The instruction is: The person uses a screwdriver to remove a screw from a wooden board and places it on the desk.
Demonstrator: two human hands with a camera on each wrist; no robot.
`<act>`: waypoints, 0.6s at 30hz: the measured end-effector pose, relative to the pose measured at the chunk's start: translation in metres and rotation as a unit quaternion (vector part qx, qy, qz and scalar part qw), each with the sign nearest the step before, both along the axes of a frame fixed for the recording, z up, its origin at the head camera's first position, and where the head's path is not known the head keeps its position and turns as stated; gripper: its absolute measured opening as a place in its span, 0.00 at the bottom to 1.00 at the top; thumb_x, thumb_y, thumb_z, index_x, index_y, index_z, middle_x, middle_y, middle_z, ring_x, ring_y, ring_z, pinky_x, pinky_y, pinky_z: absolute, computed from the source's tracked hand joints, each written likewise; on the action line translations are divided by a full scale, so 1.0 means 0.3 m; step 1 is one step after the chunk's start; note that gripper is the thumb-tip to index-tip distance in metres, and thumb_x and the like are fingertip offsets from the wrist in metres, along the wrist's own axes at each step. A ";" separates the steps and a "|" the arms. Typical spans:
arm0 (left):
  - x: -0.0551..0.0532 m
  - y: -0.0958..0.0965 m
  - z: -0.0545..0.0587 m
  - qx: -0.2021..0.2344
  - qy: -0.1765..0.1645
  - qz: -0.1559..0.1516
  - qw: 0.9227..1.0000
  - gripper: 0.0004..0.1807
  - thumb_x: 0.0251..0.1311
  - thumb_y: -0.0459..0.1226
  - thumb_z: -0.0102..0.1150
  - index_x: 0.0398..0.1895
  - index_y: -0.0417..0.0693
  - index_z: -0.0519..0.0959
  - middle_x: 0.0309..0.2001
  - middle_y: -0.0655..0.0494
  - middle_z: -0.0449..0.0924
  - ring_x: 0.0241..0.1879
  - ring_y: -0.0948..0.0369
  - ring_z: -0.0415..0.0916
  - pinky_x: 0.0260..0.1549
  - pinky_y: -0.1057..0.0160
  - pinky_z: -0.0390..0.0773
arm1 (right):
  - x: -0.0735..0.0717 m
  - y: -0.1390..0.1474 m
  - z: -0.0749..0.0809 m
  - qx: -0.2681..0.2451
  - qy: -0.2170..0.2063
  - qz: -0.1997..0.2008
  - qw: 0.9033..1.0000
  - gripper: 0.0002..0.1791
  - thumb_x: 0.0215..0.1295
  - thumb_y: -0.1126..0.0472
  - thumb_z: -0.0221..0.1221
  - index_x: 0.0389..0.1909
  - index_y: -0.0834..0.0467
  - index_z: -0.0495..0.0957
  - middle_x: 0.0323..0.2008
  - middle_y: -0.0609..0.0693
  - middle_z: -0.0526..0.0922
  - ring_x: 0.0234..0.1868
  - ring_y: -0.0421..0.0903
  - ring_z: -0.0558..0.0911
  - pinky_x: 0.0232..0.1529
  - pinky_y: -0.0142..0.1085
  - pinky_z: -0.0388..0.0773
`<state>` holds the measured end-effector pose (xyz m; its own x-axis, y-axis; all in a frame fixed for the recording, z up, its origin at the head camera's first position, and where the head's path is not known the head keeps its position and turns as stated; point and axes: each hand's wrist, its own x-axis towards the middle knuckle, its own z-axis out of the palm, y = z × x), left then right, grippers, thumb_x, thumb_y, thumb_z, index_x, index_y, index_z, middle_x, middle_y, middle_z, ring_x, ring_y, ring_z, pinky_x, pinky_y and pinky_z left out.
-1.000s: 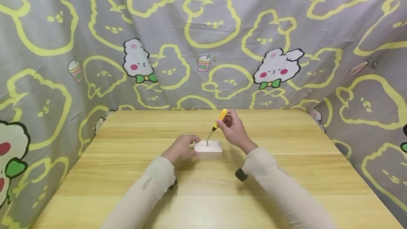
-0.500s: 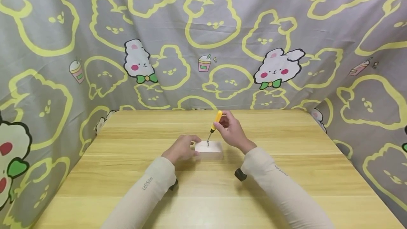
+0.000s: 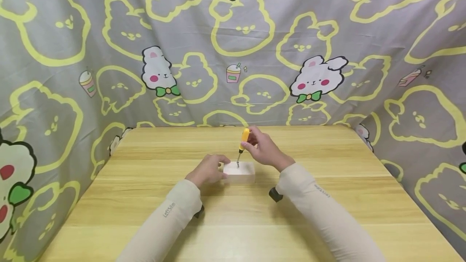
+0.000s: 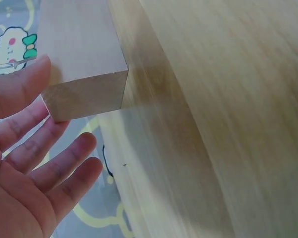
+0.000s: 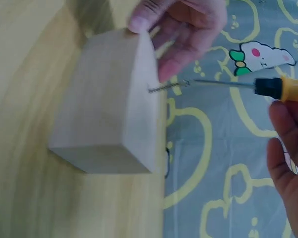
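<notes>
A pale wooden block point(image 3: 240, 178) lies on the table, and my left hand point(image 3: 209, 170) pinches its left end between thumb and fingers. Out of the block's top face stands a threaded screw point(image 5: 168, 87), partly sunk in the wood. My right hand point(image 3: 267, 148) holds a yellow-handled screwdriver point(image 3: 245, 136) above the block, its handle tilted slightly to the right. In the right wrist view the metal shaft point(image 5: 223, 83) lines up with the screw head; whether the tip touches it I cannot tell. The left wrist view shows my thumb point(image 4: 27, 87) against the block's edge.
The wooden tabletop point(image 3: 233, 229) extends around the block on all sides. Behind it hangs a grey curtain point(image 3: 255, 64) with yellow outlines and cartoon animals. Black wrist-worn pieces, such as the right one point(image 3: 275, 194), show beneath both sleeves.
My right hand has moved a little left, bringing the screwdriver from a clear rightward lean to nearly upright. The left hand and the block have stayed in place.
</notes>
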<state>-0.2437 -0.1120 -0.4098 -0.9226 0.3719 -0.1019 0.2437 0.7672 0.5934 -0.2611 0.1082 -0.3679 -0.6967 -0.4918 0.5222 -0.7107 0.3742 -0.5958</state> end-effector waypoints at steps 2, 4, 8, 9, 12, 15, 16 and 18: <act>0.001 0.000 0.001 0.001 -0.003 0.001 1.000 0.26 0.52 0.35 0.72 0.57 0.48 0.78 0.59 0.49 0.76 0.57 0.47 0.73 0.56 0.47 0.74 | -0.006 0.001 0.009 0.012 -0.001 0.012 1.000 0.12 0.67 0.69 0.59 0.46 0.62 0.67 0.31 0.52 0.82 0.33 0.48 0.83 0.35 0.37 0.82; 0.002 0.000 0.001 0.001 -0.005 0.003 1.000 0.26 0.52 0.35 0.72 0.57 0.48 0.78 0.59 0.49 0.76 0.57 0.47 0.73 0.56 0.47 0.74 | -0.011 0.000 0.017 0.023 -0.003 0.023 0.999 0.12 0.67 0.69 0.58 0.46 0.61 0.67 0.32 0.52 0.81 0.34 0.48 0.83 0.38 0.38 0.82; 0.002 0.000 0.000 -0.001 -0.001 0.004 1.000 0.26 0.51 0.35 0.72 0.57 0.48 0.79 0.59 0.50 0.76 0.57 0.47 0.74 0.55 0.47 0.74 | -0.016 -0.007 0.030 0.039 -0.011 0.035 0.999 0.12 0.68 0.69 0.58 0.47 0.61 0.66 0.33 0.52 0.81 0.37 0.47 0.83 0.41 0.39 0.82; 0.001 0.000 0.000 -0.002 0.001 0.004 1.000 0.26 0.51 0.35 0.73 0.57 0.48 0.79 0.59 0.50 0.76 0.56 0.48 0.74 0.55 0.48 0.74 | -0.015 -0.009 0.032 0.043 -0.011 0.033 0.998 0.13 0.68 0.68 0.58 0.48 0.61 0.66 0.33 0.52 0.81 0.37 0.47 0.83 0.41 0.39 0.82; -0.001 0.000 -0.001 -0.005 0.005 -0.001 1.000 0.27 0.50 0.35 0.73 0.56 0.47 0.79 0.59 0.51 0.76 0.55 0.48 0.75 0.55 0.48 0.75 | -0.012 -0.015 0.036 0.052 -0.002 0.022 0.998 0.19 0.68 0.69 0.57 0.55 0.62 0.63 0.33 0.53 0.82 0.36 0.47 0.84 0.40 0.41 0.82; -0.002 0.000 -0.001 -0.007 0.007 -0.003 1.000 0.26 0.50 0.36 0.73 0.56 0.47 0.79 0.58 0.51 0.77 0.55 0.48 0.75 0.55 0.49 0.75 | -0.011 -0.023 0.033 0.057 0.022 0.015 0.998 0.26 0.68 0.70 0.57 0.62 0.61 0.58 0.32 0.54 0.82 0.34 0.49 0.84 0.39 0.41 0.82; -0.002 -0.001 -0.001 -0.007 0.008 -0.004 1.000 0.26 0.50 0.36 0.73 0.56 0.47 0.80 0.58 0.50 0.77 0.55 0.48 0.75 0.54 0.49 0.75 | -0.011 -0.025 0.031 0.057 0.030 0.015 0.998 0.27 0.67 0.70 0.57 0.63 0.61 0.57 0.32 0.54 0.82 0.33 0.49 0.84 0.38 0.41 0.82; -0.003 -0.001 0.000 -0.004 0.009 -0.004 1.000 0.26 0.50 0.35 0.73 0.55 0.47 0.80 0.58 0.50 0.77 0.55 0.48 0.75 0.54 0.49 0.75 | -0.013 -0.031 0.025 0.056 0.047 0.012 0.997 0.27 0.67 0.70 0.57 0.63 0.60 0.56 0.31 0.54 0.82 0.32 0.48 0.83 0.37 0.39 0.82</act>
<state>-0.2447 -0.1123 -0.4098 -0.9215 0.3784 -0.0877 0.2607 0.7698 0.5827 -0.2651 0.0989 -0.3602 -0.6347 -0.5659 0.5262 -0.7709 0.4173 -0.4812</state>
